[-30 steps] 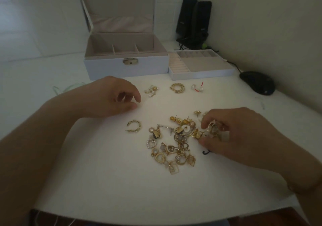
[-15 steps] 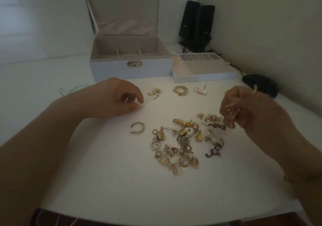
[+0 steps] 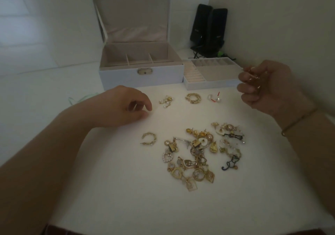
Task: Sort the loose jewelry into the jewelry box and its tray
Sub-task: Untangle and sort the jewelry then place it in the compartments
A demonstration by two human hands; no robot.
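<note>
- Thin gold piece (image 3: 253, 77), seemingly wire hoops, pinched in curled fingers of right hand (image 3: 268, 87), raised at right of frame, just in front of tray's right end.
- Likely risk: slipping from so light a pinch and dropping back among the loose pieces, or landing in the wrong compartment of tray (image 3: 208, 86), given the many narrow slots.
- Possible snag too: fine wire catching on bracelet (image 3: 299, 122) at the wrist.
- Main pile of jewelry (image 3: 199, 153) heaped at centre right, pieces overlapping and interlocked; lifting one might well have dragged neighbours along or scattered them toward the table edge.
- Single gold hoop (image 3: 149, 139) lay apart, left of the pile; three small groups in a row nearer the box: dangling pieces (image 3: 166, 101), gold hoops (image 3: 193, 98), pearl studs (image 3: 215, 98).
- Left hand (image 3: 126, 107) rested on table (image 3: 108, 189) at centre left, fingers loosely curled, nothing visibly held.
- Jewelry box (image 3: 141, 77) stood open at upper centre, lid upright, dividers visible, tray touching its right side.
- Hard to make out: exact form and count of the held piece, blurred and part hidden by fingers; contents of box and tray compartments in dim light; individual items within the pile.
- Dark speakers (image 3: 208, 28) at upper right; greenish cord (image 3: 79, 98) part hidden behind left forearm.
</note>
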